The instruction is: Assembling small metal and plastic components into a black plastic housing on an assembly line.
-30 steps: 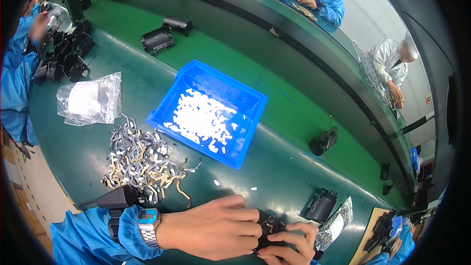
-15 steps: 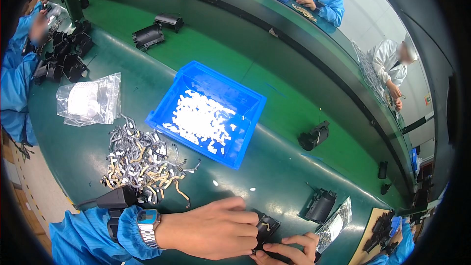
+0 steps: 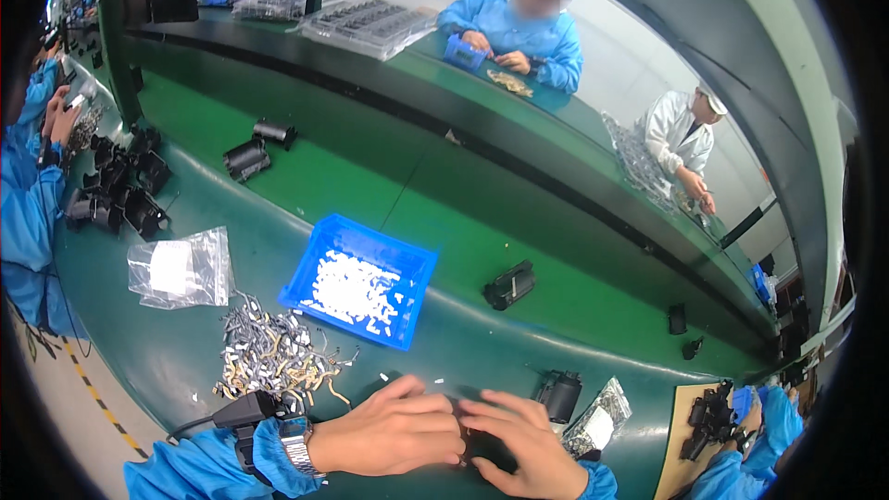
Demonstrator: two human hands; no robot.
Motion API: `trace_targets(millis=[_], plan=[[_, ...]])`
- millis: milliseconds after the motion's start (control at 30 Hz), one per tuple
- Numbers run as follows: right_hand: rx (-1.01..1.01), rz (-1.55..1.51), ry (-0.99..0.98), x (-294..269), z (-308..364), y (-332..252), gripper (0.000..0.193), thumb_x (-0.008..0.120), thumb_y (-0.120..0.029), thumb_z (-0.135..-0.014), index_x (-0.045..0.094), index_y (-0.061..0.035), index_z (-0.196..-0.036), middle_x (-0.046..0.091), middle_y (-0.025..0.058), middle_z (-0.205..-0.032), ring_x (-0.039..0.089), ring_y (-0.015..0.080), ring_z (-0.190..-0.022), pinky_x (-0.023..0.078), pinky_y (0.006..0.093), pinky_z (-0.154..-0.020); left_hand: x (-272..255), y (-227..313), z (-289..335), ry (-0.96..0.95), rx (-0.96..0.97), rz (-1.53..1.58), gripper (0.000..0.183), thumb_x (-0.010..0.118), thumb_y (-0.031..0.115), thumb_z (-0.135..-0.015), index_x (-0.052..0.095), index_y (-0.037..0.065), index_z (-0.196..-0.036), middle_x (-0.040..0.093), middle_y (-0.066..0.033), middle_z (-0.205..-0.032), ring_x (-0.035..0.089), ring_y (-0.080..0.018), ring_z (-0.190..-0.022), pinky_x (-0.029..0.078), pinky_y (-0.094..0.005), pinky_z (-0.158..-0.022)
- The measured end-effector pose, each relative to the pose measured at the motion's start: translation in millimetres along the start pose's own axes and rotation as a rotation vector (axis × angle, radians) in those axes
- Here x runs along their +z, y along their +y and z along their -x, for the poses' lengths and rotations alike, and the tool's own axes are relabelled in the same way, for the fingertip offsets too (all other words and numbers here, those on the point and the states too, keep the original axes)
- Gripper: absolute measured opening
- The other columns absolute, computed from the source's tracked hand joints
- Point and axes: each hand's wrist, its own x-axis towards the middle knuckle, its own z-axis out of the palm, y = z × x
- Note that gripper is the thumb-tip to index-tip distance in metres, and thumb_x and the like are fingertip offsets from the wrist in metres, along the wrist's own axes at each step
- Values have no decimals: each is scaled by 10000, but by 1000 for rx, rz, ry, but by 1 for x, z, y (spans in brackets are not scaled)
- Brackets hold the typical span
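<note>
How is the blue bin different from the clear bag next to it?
The blue bin is a stiff open box; the clear bag is soft, crinkled and see-through. The bin holds many loose white bits; the bag shows one white patch. Both sit on the green table.

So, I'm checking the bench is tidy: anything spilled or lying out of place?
A few small white parts lie loose on the green bench, outside the blue plastic bin that holds the rest. The metal clips sit in a scattered heap beside it. Nothing looks damaged.
</note>
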Motion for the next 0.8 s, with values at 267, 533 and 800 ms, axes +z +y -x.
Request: trace_targets(millis=[267,533,800], plan=[[-58,-17,-224,-13,-43,32,501,917,-221,-729,707,-108,-1170,769,30,-952,695,222,-955,551,387,-874,-12,7,-13,400,-8,-4,250,808,238,-880,777,154,-1112,690,13,-1116,646,-188,-957,470,-343,-822],[528,185,176,-39,-80,179,705,967,-336,-717,611,26,-1207,750,174,-974,748,297,-925,574,396,-870,-7,13,-6,399,17,44,330,794,227,-838,746,134,-1151,660,-43,-1087,618,-255,-994,474,-414,-858],[130,373,152,-19,-114,114,977,749,-80,-665,388,-79,-1574,420,209,-1592,332,436,-1484,294,529,-1217,-5,8,-7,331,11,-25,288,836,265,-843,807,155,-1108,710,1,-1063,664,-181,-863,505,-325,-747]])
